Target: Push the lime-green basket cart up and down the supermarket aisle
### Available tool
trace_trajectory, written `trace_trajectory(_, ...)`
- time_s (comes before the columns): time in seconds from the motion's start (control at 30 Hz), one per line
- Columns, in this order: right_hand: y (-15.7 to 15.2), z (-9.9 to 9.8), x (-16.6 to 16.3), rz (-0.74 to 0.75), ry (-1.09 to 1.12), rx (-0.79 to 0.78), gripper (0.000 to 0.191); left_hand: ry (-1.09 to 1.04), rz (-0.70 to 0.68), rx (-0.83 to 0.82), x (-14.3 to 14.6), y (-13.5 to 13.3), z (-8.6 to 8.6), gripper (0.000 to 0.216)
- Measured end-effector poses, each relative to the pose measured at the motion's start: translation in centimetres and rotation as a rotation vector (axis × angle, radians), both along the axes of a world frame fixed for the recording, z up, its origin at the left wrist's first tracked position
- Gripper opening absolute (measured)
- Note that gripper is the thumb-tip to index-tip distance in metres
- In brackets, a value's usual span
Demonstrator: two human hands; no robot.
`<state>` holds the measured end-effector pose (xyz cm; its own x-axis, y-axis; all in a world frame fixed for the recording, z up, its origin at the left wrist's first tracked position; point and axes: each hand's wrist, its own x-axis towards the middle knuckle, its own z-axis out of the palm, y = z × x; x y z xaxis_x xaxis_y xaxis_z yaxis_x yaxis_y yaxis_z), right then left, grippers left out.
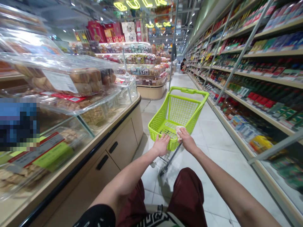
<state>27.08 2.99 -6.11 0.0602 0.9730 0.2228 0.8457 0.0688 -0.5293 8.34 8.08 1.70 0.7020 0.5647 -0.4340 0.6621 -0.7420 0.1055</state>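
A lime-green shopping cart (153, 123) stands on the aisle floor just ahead of my knees, its handle bar at the far side. My left hand (161, 145) rests on the near rim of the basket, palm down, fingers stretched out. In my right hand (187, 140) is a crumpled whitish cloth or wipe (179, 130), pressed against the near right corner of the basket rim. The basket holds no goods that I can see. Below it, a grey metal leg runs down to a caster wheel (163, 171).
To my left is a bulk-food counter (127, 132) with clear tubs of baked goods (82, 77). Tall shelves (267, 75) of packaged goods line the right side. Farther on stand a candy display (142, 67) and a crouching person (183, 65). White tiled floor (213, 135) runs between.
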Motion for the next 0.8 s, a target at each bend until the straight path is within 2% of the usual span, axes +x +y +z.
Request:
trace_trajectory(0.13, -1.1, -0.1, 1.9, -0.081, 0.008, -0.055, 0.046, 0.066, 0.092, 0.066, -0.5, 2.5, -0.1, 0.069)
trace_trajectory(0.23, -1.5, -0.4, 1.6, -0.107, 0.007, -0.065, 0.051, 0.123, 0.122, 0.073, -0.7, 3.5, -0.5, 0.072)
trace_trajectory(0.37, -2.0, -0.4, -0.7, -0.094, 0.001, -0.035, 0.051, 0.152, 0.122, 0.079, 0.4, 2.6, -1.1, 0.075)
trace_trajectory(0.5, -2.3, -0.2, -2.7, -0.011, -0.008, 0.003, 0.052, 0.170, 0.106, 0.084, 1.1, 1.6, -1.1, 0.076)
trace_trajectory(0.57, -2.6, -0.2, -2.4, -0.010, -0.028, 0.011, 0.051, 0.153, 0.071, 0.071, 0.9, 1.7, -0.9, 0.076)
trace_trajectory(0.67, -3.3, -0.6, -0.7, -0.139, -0.053, 0.012, 0.043, 0.131, 0.062, 0.061, 0.2, 2.1, -0.4, 0.073)
trace_trajectory(0.73, -3.6, -1.3, 0.5, -0.205, -0.066, 0.040, 0.035, 0.130, 0.078, 0.057, -0.2, 2.4, -0.2, 0.070)
trace_trajectory(0.8, -3.4, -2.3, 0.8, -0.211, -0.082, 0.100, 0.034, 0.117, 0.061, 0.045, -0.5, 2.6, -0.3, 0.070)
